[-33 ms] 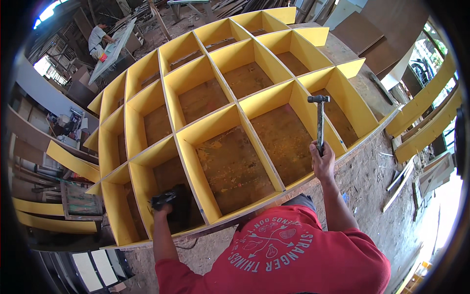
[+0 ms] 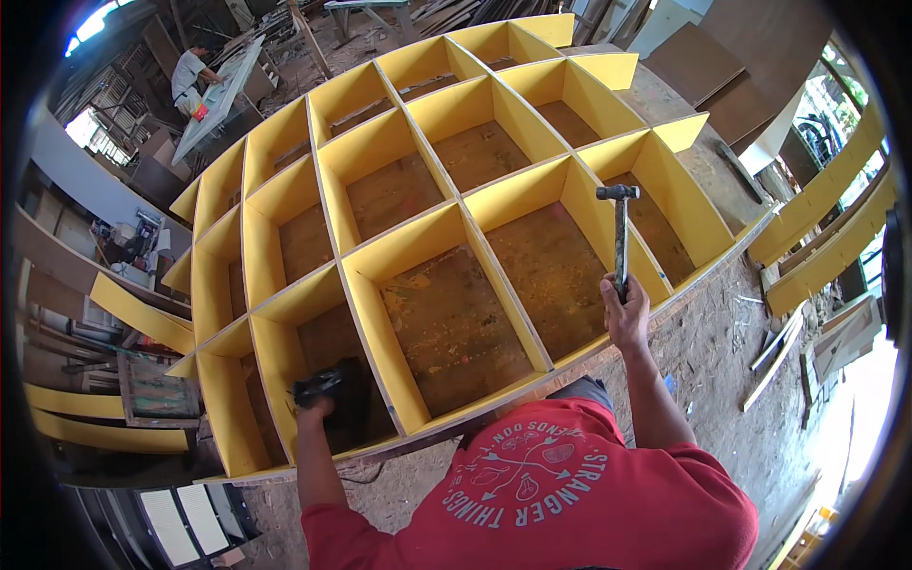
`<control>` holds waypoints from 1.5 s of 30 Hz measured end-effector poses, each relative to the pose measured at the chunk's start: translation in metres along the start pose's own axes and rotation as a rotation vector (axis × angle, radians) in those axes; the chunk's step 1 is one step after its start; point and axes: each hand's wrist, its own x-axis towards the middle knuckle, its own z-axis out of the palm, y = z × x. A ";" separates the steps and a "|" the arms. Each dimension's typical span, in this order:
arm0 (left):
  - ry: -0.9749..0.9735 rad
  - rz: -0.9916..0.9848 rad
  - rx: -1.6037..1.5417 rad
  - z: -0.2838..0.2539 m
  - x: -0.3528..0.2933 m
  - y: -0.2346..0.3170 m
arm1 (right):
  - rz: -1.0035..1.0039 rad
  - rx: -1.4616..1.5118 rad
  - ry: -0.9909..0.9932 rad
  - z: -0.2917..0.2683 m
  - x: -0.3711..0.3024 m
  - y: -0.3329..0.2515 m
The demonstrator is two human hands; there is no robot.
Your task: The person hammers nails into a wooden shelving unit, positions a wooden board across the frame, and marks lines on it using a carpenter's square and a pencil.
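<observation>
Gripping hammer [image 2: 621, 239], right hand [image 2: 629, 318] was clenched, centre-right | left hand [image 2: 319, 407] touched black object [image 2: 315, 387], lower left, grip unclear | apparently yellow grid [image 2: 521, 195] work; next move needed careful aim

the grid frame [image 2: 427, 236] lies on the bench [image 2: 689, 95]. at its near row, second compartment from the left, is the left hand [image 2: 316, 407] with a tool [image 2: 319, 385]; farther right, the right hand [image 2: 627, 313] holds a hammer [image 2: 622, 242], head uppermost. left of the frame is a curved strip [image 2: 142, 313]; long strips [image 2: 826, 199] stand to the right. boards [image 2: 693, 62] lean behind, to the right; a co-worker [image 2: 187, 76] is behind, to the left.
</observation>
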 end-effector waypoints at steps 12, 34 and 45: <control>-0.053 -0.150 -0.461 -0.159 -0.006 0.096 | -0.035 -0.084 0.023 -0.010 -0.003 0.001; -0.278 0.250 -1.938 -0.455 -0.023 0.460 | -0.005 0.207 -0.269 -0.080 -0.006 -0.015; -0.902 0.255 -2.352 -0.492 -0.008 0.810 | -0.107 0.045 -0.186 -0.306 0.028 0.005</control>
